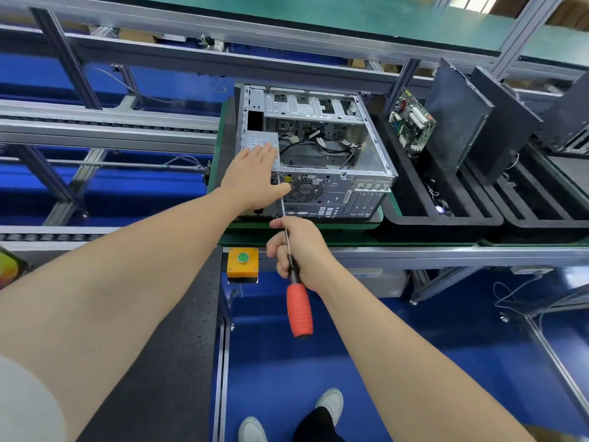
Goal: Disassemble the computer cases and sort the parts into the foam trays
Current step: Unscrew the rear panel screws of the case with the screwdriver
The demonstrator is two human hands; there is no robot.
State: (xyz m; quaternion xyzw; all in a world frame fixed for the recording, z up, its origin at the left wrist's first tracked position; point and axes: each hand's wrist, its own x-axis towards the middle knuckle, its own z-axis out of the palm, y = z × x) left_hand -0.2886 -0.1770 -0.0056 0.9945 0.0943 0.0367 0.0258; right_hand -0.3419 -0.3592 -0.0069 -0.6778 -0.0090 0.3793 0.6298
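An open silver computer case (360, 173) lies on its side on a green pallet, its rear panel with the fan grille facing me. My left hand (255, 177) rests flat, fingers straight, on the grey power supply (259, 142) at the case's near left corner. My right hand (298, 247) grips a screwdriver (299, 309) with a red and black handle; its thin shaft runs up to the rear panel, and the tip sits just right of my left thumb. Loose cables lie inside the case.
Black foam trays (446, 218) stand to the right, holding a green motherboard (412, 122) upright and dark side panels (459, 119). A yellow box with a green button (243, 261) sits on the line's front rail. Aluminium conveyor frames run left and behind; blue floor lies below.
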